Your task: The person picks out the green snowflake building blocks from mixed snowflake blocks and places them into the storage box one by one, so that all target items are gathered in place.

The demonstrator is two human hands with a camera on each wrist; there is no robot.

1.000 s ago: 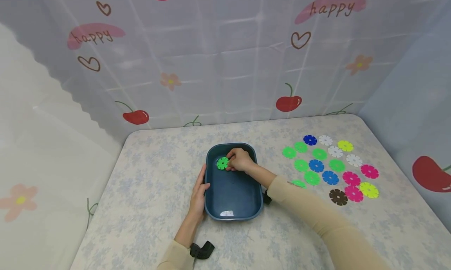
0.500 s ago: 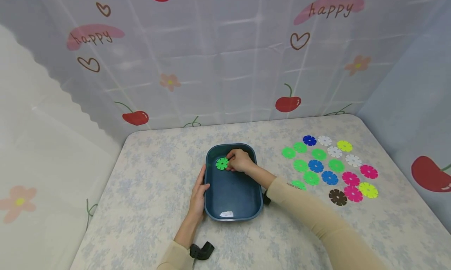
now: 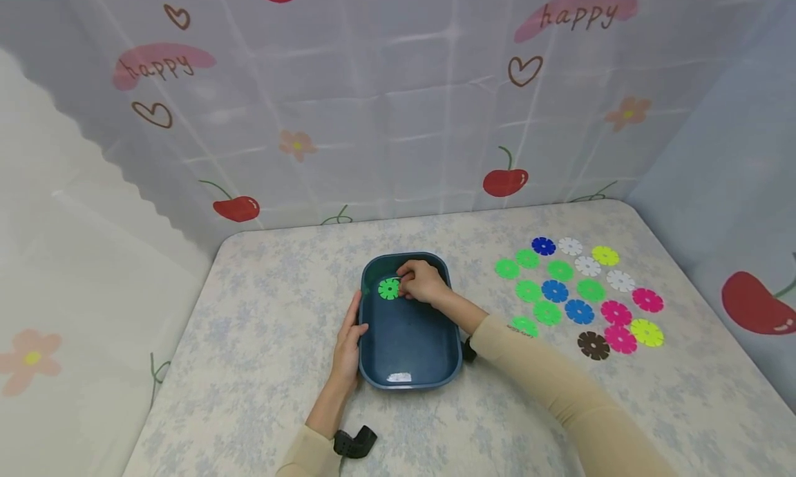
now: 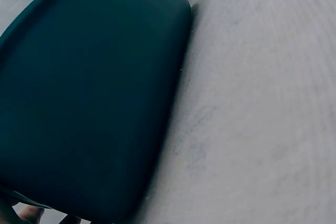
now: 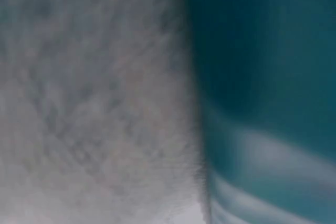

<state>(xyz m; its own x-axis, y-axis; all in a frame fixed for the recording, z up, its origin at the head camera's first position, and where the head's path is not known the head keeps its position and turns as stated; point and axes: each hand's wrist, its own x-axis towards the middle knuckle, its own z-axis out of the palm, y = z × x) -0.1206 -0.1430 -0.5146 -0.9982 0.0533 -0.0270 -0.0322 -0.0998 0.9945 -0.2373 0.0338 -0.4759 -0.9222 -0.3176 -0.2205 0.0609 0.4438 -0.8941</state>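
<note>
Right hand: I see my right hand [image 3: 423, 283] inside the dark teal rectangular plastic tray [image 3: 373, 366], at its 12 o'clock end; fingers curled, pinching the bright green notched plastic flower disc [image 3: 389, 288]
Green disc: low over the tray's floor near the 11 o'clock corner; touching or not, I cannot tell
Left hand: my left hand [image 3: 348, 345] rests against the tray's 9 o'clock wall; fingers straight and together along the rim
Tray: sits mid-counter on the pale floral-print counter [image 3: 249, 339]
Other discs: a cluster of flat plastic flower discs [image 3: 578, 297] in green, blue, white, yellow, pink and brown lies at the tray's 3 o'clock, well apart
</note>
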